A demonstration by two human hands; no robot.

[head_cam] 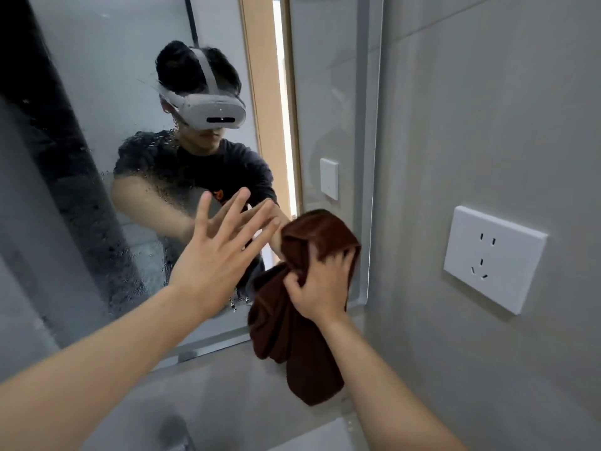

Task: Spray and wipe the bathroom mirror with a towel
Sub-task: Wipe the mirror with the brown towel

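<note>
Now right hand (320,284) bunching brown towel (292,336) on mirror (97,76) (no legible writing)

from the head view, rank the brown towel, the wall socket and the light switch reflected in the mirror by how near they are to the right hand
1. brown towel: gripped in the right hand, against the mirror's lower right.
2. light switch: reflected in the mirror, above the hand.
3. wall socket: on the wall, far right.

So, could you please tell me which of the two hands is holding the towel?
The right hand grips the bunched brown towel against the mirror's lower right corner; the left hand is open, fingers spread, holding nothing.
</note>
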